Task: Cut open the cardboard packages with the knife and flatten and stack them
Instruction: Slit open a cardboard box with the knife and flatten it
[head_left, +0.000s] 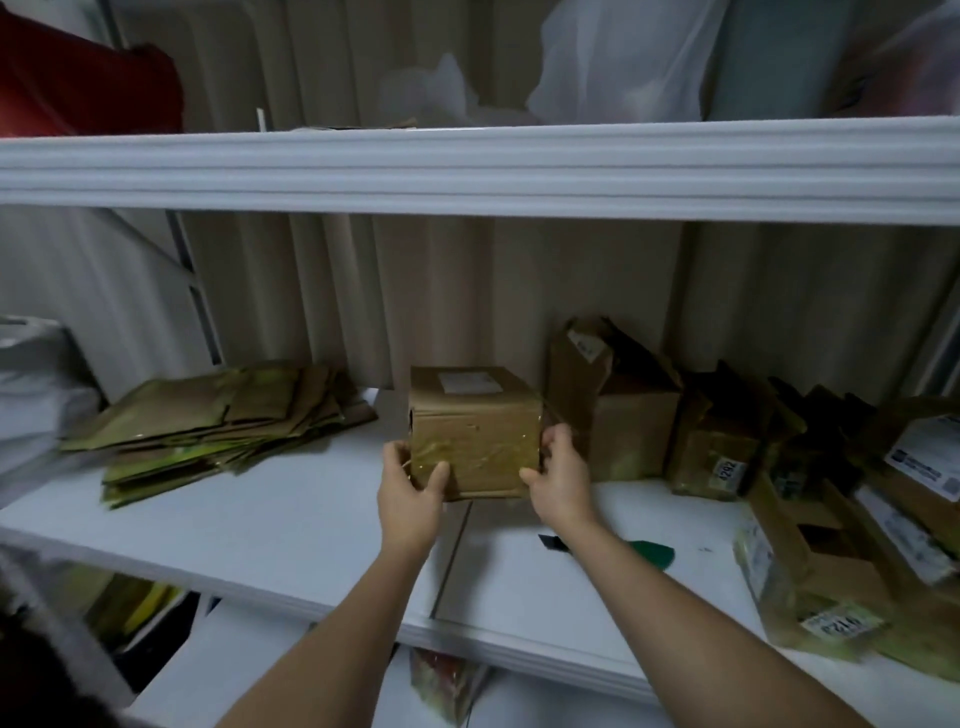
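Observation:
A taped brown cardboard box (475, 431) with a white label on top stands upright on the white shelf (270, 525). My left hand (410, 486) grips its lower left corner, thumb on the front face. My right hand (556, 470) grips its right side, fingers curled round the edge. A knife with a green handle (649, 553) lies on the shelf, partly hidden under my right forearm. A stack of flattened cardboard (218, 426) lies at the left of the shelf.
Several opened and crumpled boxes (717, 436) crowd the right of the shelf, some with printed labels. A white upper shelf beam (467, 166) runs overhead with plastic bags above it. A white bag (36, 395) sits far left. More packages lie on the shelf below.

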